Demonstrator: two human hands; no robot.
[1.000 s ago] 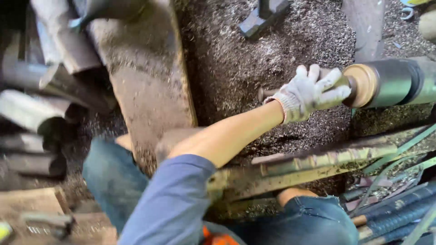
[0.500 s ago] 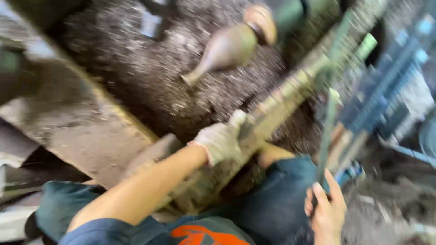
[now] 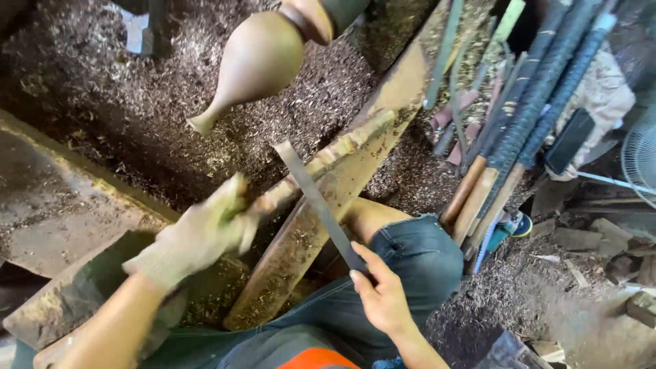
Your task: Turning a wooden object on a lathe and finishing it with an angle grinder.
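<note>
Fingers of the right hand (image 3: 385, 298) grip a flat metal blade (image 3: 320, 205), its length slanting up-left.

This is a woodturning workshop; the ground is thick with wood shavings (image 3: 137, 130) and sawdust; a smooth, vase-shaped wooden piece (image 3: 256, 61) sits mounted on a lathe at the top of the view; a worn wooden rest (image 3: 342, 184), dusted with chips, runs slantwise below it; a row of long-handled turning tools (image 3: 519, 130) leans together on the right, some wound with dark grip tape; rough planks (image 3: 61, 212) and wood offcuts (image 3: 601, 239) lie about; a fan (image 3: 641, 160) shows at the right edge.
</note>
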